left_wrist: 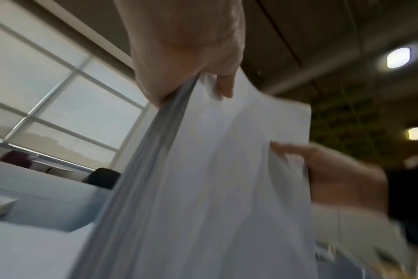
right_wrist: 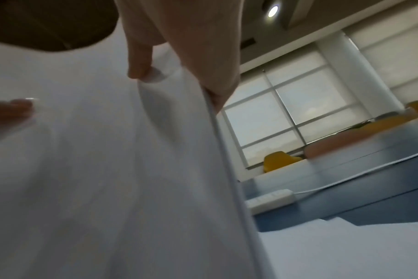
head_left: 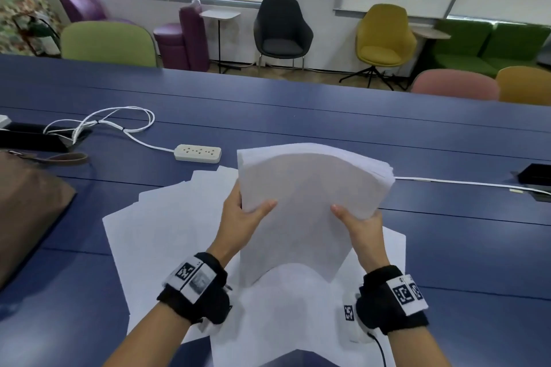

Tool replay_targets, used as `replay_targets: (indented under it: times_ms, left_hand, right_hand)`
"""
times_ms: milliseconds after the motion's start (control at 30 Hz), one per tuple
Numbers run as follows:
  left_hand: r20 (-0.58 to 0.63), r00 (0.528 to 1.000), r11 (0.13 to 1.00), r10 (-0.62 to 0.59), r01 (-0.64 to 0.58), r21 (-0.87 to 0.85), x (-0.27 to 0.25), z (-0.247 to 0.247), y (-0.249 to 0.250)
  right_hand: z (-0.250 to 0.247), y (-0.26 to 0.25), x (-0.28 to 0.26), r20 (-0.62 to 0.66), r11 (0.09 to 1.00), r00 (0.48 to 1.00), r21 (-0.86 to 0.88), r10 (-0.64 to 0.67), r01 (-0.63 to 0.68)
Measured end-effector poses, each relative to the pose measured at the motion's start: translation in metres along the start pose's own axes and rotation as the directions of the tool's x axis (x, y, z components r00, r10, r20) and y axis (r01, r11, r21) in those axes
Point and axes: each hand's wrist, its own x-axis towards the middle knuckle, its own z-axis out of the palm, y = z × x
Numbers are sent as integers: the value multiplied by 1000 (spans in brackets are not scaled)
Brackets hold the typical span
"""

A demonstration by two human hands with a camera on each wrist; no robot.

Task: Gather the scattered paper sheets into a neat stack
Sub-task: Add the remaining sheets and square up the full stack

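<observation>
A thick bundle of white paper sheets [head_left: 304,205] is held upright above the blue table [head_left: 447,247], its top bowing away from me. My left hand [head_left: 241,217] grips its left edge, thumb on the near face. My right hand [head_left: 362,225] grips the right edge the same way. In the left wrist view the bundle [left_wrist: 215,179] shows its layered edge under my left hand [left_wrist: 191,56], with the right hand [left_wrist: 334,179] beyond. In the right wrist view my right hand [right_wrist: 179,56] pinches the sheets [right_wrist: 108,169]. More loose sheets [head_left: 167,235] lie fanned out on the table beneath.
A white power strip [head_left: 197,153] with a coiled cable [head_left: 113,122] lies behind the papers. A brown bag [head_left: 26,211] sits at the left edge. A black device [head_left: 536,176] and a white cord [head_left: 447,182] lie at the right. Chairs [head_left: 281,30] stand beyond the table.
</observation>
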Motion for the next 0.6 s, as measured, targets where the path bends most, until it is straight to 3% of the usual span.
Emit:
replay_targets:
  times_ms: [100, 267, 400, 500, 600]
  left_hand:
    - [-76, 997, 1000, -7, 6, -12, 0, 5, -8]
    - [-163, 987, 997, -17, 5, -72, -16, 16, -27]
    - [-83, 974, 945, -209, 223, 240, -35, 0, -80]
    - [-99, 962, 899, -254, 273, 341, -42, -11, -84]
    - [-193, 938, 867, -287, 340, 363, -45, -24, -74]
  right_hand:
    - [4, 6, 4, 64, 999, 997, -8, 50, -50]
    - [2, 31, 10, 53, 992, 991, 6, 123, -124]
    - [-2, 72, 2, 38, 954, 961, -144, 272, -265]
    - [3, 67, 12, 46, 937, 970, -272, 240, -219]
    - [17, 56, 16, 156, 923, 964, -354, 216, -150]
